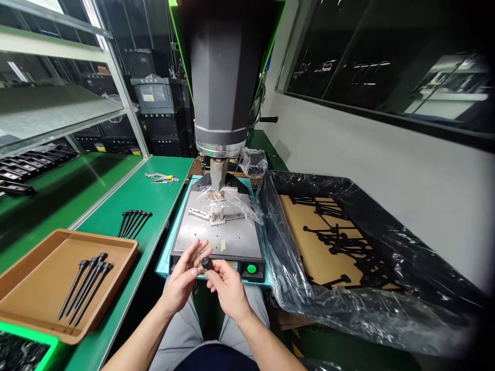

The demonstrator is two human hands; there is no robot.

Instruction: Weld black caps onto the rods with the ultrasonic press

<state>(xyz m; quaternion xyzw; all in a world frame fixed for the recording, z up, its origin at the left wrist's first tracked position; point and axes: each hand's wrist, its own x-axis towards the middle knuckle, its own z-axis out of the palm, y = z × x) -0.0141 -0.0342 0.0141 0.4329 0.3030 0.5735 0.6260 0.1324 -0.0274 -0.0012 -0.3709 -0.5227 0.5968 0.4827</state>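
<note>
Between the thumb and fingers of my right hand [229, 289] is a small black round-headed part [207, 263], its head turned up towards me. Any shaft below the head is hidden. My left hand [181, 282] is beside it with fingers spread and palm turned inward; its thumb tip comes close to the part, and I cannot tell whether it touches. Both hands are in front of the press machine's metal base plate [193, 246]. A fixture [217, 214], partly covered by clear plastic film [242, 202], sits on that plate under the machine's metal horn [218, 175].
At left, a brown tray [34, 252] holds several black round-headed rods [91, 283]; more rods [134, 223] lie on the green bench [154, 198]. At right, a plastic-lined box [282, 257] contains many similar rods. A green button [251, 268] is on the machine's front.
</note>
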